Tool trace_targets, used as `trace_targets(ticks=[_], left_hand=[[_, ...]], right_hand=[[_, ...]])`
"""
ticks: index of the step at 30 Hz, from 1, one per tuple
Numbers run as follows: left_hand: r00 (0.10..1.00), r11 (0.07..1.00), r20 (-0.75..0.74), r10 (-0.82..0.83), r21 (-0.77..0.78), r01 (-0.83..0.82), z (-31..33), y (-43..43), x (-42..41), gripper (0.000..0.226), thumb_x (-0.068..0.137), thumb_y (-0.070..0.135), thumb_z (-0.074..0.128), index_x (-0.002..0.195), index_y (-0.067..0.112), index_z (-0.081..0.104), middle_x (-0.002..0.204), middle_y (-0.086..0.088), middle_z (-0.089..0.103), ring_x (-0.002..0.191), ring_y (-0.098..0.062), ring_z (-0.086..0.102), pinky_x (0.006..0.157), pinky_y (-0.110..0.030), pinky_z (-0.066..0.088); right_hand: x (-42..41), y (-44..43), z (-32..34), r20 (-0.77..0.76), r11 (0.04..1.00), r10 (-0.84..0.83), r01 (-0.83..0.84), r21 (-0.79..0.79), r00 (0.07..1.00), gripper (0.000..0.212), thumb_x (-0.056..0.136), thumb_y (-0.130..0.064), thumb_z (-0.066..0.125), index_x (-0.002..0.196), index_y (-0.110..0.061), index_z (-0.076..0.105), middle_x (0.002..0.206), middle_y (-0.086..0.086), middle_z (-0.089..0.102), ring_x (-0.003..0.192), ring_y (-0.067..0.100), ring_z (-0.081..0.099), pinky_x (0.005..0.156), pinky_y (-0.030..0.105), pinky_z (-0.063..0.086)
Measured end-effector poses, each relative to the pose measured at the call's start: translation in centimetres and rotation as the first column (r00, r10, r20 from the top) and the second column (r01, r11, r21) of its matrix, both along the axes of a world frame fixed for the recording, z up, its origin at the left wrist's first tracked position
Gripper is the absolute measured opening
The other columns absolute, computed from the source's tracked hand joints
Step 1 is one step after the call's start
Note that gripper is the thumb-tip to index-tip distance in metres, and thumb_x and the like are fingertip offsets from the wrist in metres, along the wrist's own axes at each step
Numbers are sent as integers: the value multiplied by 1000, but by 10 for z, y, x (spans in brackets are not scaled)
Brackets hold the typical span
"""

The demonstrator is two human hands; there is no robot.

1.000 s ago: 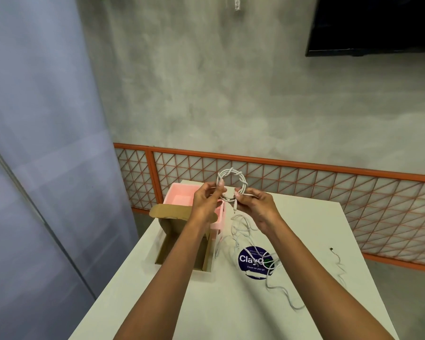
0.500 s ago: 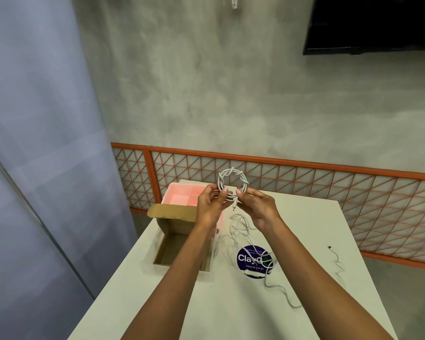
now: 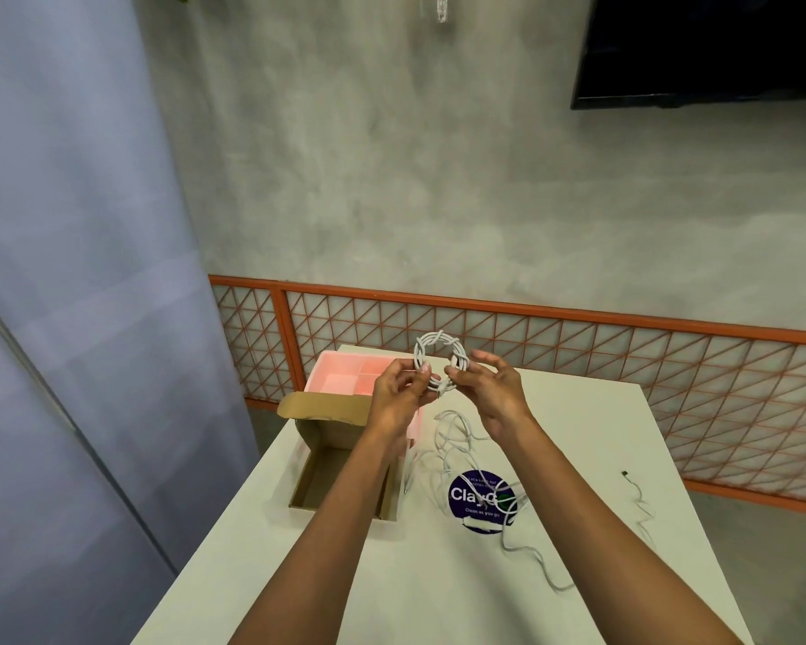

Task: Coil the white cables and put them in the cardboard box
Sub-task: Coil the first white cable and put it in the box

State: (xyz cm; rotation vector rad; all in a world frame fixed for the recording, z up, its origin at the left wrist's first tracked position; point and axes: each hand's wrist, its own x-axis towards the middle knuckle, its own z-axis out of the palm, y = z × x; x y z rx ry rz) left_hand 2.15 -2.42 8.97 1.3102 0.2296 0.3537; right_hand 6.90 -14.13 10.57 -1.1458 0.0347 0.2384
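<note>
I have the coiled cable (image 3: 436, 338) up in the air in front of me, a small tight ring. My left hand (image 3: 399, 388) pinches its lower left side between thumb and fingers. My right hand (image 3: 494, 388) pinches the lower right side with thumb and forefinger, and its other fingers are spread loose. The cardboard box (image 3: 329, 477) sits open on the desk (image 3: 578, 435) under my left forearm, with the pink tray (image 3: 345, 374) just behind it. I judge the winding is nearly done and the end is being tucked in. The main risk is the ring itself. This stiff cord wants to spring back, so if either pinch eases before the end is locked under a turn, the loops could pop open in my hands or after they land in the box. I cannot tell whether the tip is secured, because my fingers hide it. The loose cables (image 3: 457, 435) lie tangled just beside the box, some across the blue sticker (image 3: 478, 502). A careless swing down with my right wrist could snag them and drag them along. The box's raised flap could also catch the ring on the way in.
</note>
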Motion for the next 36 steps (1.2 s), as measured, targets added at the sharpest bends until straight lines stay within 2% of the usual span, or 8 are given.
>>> trace_targets(ticks=[6,8,11,15,21,25,32,36], left_hand=[[999,996,30,-22,85,20,1,3,2,22,89,12,62,107,0,57,85,-7,69,83,-19,67,69,-25,57],[998,992,41,-40,124,34,2,5,1,26,88,12,63,110,-2,57,83,-5,69,80,-17,69,69,-26,58],[999,991,27,-30,133,26,2,6,1,25,89,13,62,110,0,58,88,-7,69,75,-13,69,69,-25,58],[999,999,-41,-15,-51,13,2,10,2,15,90,11,60,103,5,61,95,-11,68,81,-18,65,69,-23,56],[994,967,-63,-93,-242,75,13,13,-1,10,91,6,57,98,3,63,89,-7,67,74,-12,65,61,-17,55],[989,923,-38,-141,-366,117,13,13,-1,11,92,7,54,95,5,65,95,-10,67,86,-16,63,64,-17,57],[975,842,27,-221,-500,205,16,7,-2,14,94,13,53,98,8,65,94,-9,70,82,-15,65,64,-19,57],[954,798,84,-288,-530,287,19,3,-7,18,97,20,46,99,10,61,82,-3,71,81,-11,67,72,-21,55]], right_hand=[[5,-2,3,13,993,33,-32,-117,999,39,74,18,66,94,-9,46,102,21,63,74,21,64,61,26,56],[7,-4,3,20,985,67,-63,-161,998,40,74,18,67,95,-8,45,98,19,63,73,21,64,62,27,54],[9,-6,2,29,987,127,-124,-98,991,40,75,18,66,98,-7,45,109,24,63,79,25,65,70,32,53],[7,-8,7,56,973,228,-226,-38,972,41,76,18,64,102,-6,44,112,24,61,81,24,65,68,28,54],[4,-12,11,27,954,288,-289,83,957,38,78,15,63,106,-6,49,85,9,72,72,14,72,62,22,56],[2,-13,10,26,923,328,-326,204,944,44,82,6,62,122,-5,46,83,3,74,76,11,71,67,22,57],[-7,-11,8,41,844,349,-333,421,936,23,66,-17,69,86,-10,63,75,1,73,73,10,71,66,26,58],[-17,-10,8,71,792,385,-368,487,920,16,77,-18,61,74,-6,71,75,10,72,73,18,72,66,28,59]])
